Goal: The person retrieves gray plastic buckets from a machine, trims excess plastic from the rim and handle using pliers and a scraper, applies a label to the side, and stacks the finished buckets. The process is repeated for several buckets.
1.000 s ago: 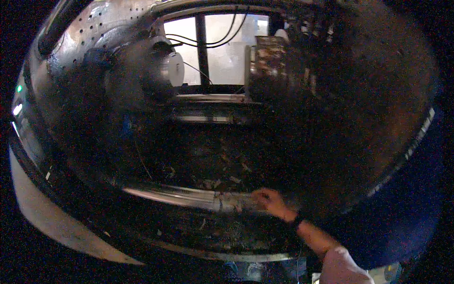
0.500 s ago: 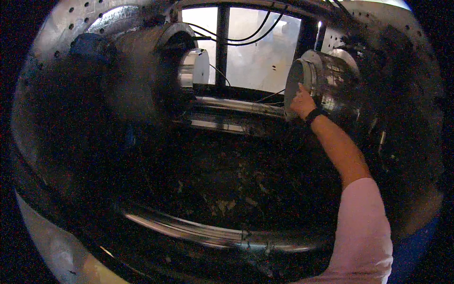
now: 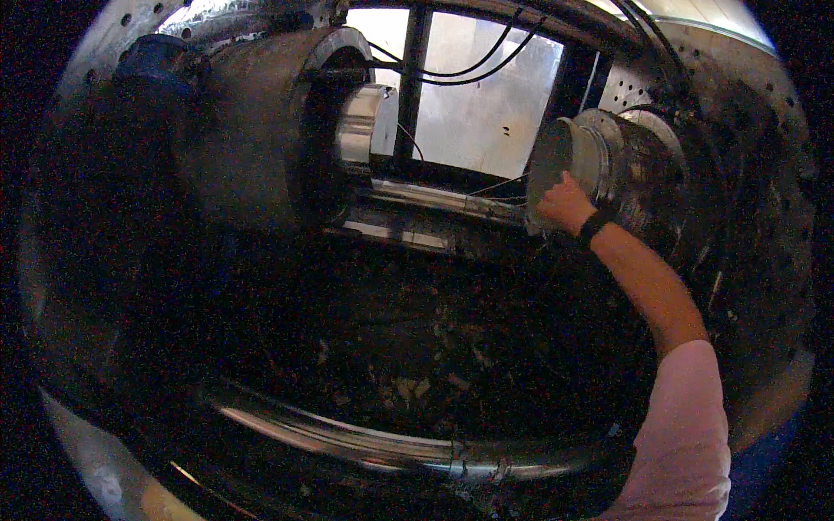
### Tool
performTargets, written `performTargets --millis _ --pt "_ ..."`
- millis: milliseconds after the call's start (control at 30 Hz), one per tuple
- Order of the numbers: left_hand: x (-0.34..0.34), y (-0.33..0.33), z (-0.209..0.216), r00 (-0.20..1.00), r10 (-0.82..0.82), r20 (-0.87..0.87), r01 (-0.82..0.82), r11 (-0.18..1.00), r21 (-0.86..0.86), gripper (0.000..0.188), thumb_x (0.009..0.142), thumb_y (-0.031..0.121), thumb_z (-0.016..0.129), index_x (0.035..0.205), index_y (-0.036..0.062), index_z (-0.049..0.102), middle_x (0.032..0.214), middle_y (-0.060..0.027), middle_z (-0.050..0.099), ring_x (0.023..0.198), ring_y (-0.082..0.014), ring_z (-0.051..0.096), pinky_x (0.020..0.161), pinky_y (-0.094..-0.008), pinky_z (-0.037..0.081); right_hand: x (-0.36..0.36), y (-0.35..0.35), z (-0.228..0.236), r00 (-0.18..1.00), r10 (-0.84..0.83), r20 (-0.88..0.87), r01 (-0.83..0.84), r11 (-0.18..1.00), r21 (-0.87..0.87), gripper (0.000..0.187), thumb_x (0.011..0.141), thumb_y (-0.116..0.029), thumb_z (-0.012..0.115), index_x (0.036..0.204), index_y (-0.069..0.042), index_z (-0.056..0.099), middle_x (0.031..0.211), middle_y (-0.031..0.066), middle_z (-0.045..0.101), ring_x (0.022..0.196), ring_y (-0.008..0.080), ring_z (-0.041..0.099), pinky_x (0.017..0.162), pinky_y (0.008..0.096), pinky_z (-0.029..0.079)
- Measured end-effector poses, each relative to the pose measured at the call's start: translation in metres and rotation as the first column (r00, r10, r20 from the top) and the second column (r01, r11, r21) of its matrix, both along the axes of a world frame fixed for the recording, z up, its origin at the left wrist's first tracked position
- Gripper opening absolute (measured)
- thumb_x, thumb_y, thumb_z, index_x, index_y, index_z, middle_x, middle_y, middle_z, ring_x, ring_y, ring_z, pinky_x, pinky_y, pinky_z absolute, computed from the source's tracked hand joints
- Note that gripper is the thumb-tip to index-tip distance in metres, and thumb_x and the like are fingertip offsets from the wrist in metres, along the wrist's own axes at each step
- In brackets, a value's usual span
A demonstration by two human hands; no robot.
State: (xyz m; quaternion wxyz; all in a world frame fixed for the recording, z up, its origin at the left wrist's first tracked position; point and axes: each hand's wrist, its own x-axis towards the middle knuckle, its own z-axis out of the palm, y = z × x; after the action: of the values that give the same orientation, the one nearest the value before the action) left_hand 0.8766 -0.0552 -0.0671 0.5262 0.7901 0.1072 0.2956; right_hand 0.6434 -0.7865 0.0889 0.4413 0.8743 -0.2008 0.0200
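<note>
My right hand (image 3: 565, 206) reaches in at the right, at the flat grey round face of a metal cylinder (image 3: 550, 165). Its fingers look curled in, with one digit or knuckle pointing up against that face; whether it presses or only hovers is hard to tell. The inside of the hand is hidden, so anything held there does not show. A black band (image 3: 594, 227) circles the wrist, and a pink sleeve (image 3: 686, 421) covers the upper arm. Facing it from the left, a shiny metal plunger (image 3: 358, 130) sticks out of a big grey cylinder (image 3: 252, 130). My left hand is out of sight.
Polished horizontal bars cross the machine, one in front (image 3: 347, 438) and one behind (image 3: 443, 201). Between them lies a dark pit with scattered scraps (image 3: 413, 386). Black hoses (image 3: 469, 76) hang before a pale windowed panel (image 3: 478, 108) at the back.
My right hand has gone from a pointing finger to a more curled shape, staying by the round face. The whole view has shifted and tilted slightly.
</note>
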Motion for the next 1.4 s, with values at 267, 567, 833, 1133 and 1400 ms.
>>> performTargets --millis 267,567,833,1133,1400 --pt "0.037 0.013 0.007 1.0 0.007 -0.004 -0.007 1.0 0.02 0.034 0.085 0.016 0.055 0.113 -0.0031 0.054 0.09 -0.0149 0.062 0.067 -0.023 0.057 0.066 -0.0337 0.048 0.116 0.071 0.053 0.985 0.162 0.061 -0.161 0.986 -0.032 0.009 0.074 -0.01 0.058 0.076 -0.015 0.065 0.071 0.0036 0.062 0.077 0.0219 0.062 0.081 0.04 0.042" --pt "0.047 0.055 0.01 1.0 0.016 -0.004 -0.015 1.0 0.017 0.036 0.084 0.017 0.056 0.113 -0.0045 0.054 0.089 -0.0154 0.062 0.067 -0.0232 0.057 0.066 -0.0337 0.047 0.019 0.21 0.034 0.679 0.197 0.707 -0.476 0.851 0.221 0.021 0.075 -0.025 0.067 0.086 -0.008 0.062 0.084 0.0085 0.061 0.082 0.0243 0.056 0.078 0.0388 0.042" --pt "-0.007 0.103 -0.019 1.0 0.019 -0.012 -0.019 1.0 -0.014 0.038 0.083 0.017 0.058 0.113 -0.0057 0.054 0.089 -0.0159 0.062 0.068 -0.0234 0.057 0.067 -0.0338 0.047 -0.105 0.352 -0.133 0.059 -0.992 0.113 -0.981 -0.036 0.192 0.025 0.082 -0.025 0.066 0.098 -0.006 0.062 0.095 0.0038 0.063 0.086 0.0172 0.057 0.078 0.0324 0.046" --pt "-0.124 0.118 -0.031 0.985 -0.15 -0.085 0.15 0.989 -0.004 0.041 0.082 0.018 0.059 0.114 -0.0071 0.054 0.088 -0.0164 0.062 0.068 -0.0236 0.057 0.068 -0.0338 0.047 -0.336 0.509 -0.211 0.182 -0.981 -0.071 -0.978 -0.173 -0.113 0.027 0.086 -0.026 0.062 0.1 -0.003 0.061 0.096 0.0042 0.064 0.086 0.0172 0.058 0.078 0.0324 0.047" --pt "-0.251 0.077 -0.004 0.793 -0.609 -0.018 0.591 0.776 -0.221 0.038 0.079 0.017 0.059 0.108 -0.0058 0.053 0.099 -0.0149 0.058 0.081 -0.0253 0.053 0.076 -0.0355 0.045 -0.485 0.684 -0.232 -0.114 -0.988 -0.105 -0.977 0.13 -0.166 0.069 0.084 -0.049 0.054 0.131 -0.001 0.04 0.131 0.0132 0.047 0.12 0.0272 0.043 0.103 0.0426 0.03"
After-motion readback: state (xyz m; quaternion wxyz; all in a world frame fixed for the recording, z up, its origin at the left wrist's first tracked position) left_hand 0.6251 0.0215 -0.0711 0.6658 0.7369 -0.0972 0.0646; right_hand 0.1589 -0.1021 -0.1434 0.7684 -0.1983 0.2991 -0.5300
